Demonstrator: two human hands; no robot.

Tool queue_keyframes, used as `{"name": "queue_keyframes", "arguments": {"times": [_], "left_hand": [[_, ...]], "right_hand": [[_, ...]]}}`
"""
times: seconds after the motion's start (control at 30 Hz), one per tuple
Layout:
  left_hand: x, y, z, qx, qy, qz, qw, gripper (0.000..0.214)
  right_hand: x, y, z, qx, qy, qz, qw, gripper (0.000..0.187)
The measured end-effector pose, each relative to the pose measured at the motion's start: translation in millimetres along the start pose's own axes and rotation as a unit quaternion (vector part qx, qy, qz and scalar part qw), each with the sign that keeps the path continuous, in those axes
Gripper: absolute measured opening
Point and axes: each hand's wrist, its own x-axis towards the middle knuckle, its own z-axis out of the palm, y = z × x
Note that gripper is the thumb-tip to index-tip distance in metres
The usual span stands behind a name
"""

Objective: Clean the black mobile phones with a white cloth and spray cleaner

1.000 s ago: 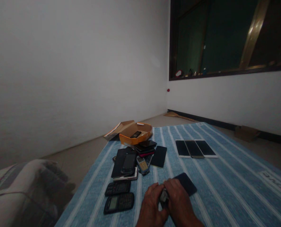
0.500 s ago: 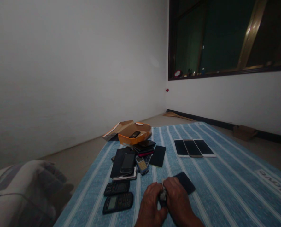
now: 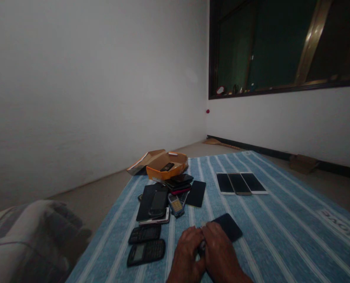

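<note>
My left hand [image 3: 189, 251] and my right hand [image 3: 221, 249] are pressed close together over the near part of the bed cover, both with curled fingers. Between them shows a sliver of a small grey-white thing [image 3: 202, 247]; the fingers cover most of it, so its kind is hidden. A dark smartphone [image 3: 229, 228] lies flat just beyond my right hand, partly covered by it. To the left of my left hand rest two black keypad phones, the nearer one [image 3: 147, 252] with a pale screen and the other [image 3: 144, 234] behind it.
A pile of phones [image 3: 159, 202] lies at centre left, before an open orange box [image 3: 165, 173] with one phone inside. Three smartphones [image 3: 239, 184] lie side by side farther right on the striped blue cover [image 3: 269, 236]. A draped cloth [image 3: 30, 239] is at the left.
My hands have closed more tightly together, and less of the grey-white thing shows between them. The phones lie as before; the view has shifted slightly.
</note>
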Motion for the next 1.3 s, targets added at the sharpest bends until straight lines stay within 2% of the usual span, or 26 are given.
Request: {"name": "queue_keyframes", "arguments": {"times": [0.13,0.27,0.47,0.63,0.83,1.03,1.3], "left_hand": [[-3,-5,2.4,0.004,0.018,0.009,1.000,0.043],[-1,-1,1.0,-0.005,0.015,0.010,1.000,0.043],[1,5,-0.5,-0.010,-0.008,-0.023,1.000,0.045],[-2,5,1.7,-0.028,0.021,-0.057,0.998,0.048],[2,17,-2.5,-0.056,0.039,-0.076,0.995,0.035],[3,22,-4.2,-0.080,0.056,-0.096,0.991,0.036],[3,21,-2.5,-0.099,0.046,-0.117,0.987,0.044]], "right_hand": [[-1,-6,-6,0.011,-0.024,0.011,1.000,0.032],[-3,-2,-3,0.004,-0.030,0.012,0.999,0.035],[-4,4,4,-0.011,-0.023,0.011,1.000,0.032],[-2,5,1,-0.036,-0.041,0.004,0.999,0.030],[-7,7,4,-0.091,0.032,-0.065,0.993,0.042],[-8,2,2,-0.080,0.038,-0.083,0.993,0.042],[-7,5,9,-0.068,0.059,-0.085,0.992,0.040]]}}
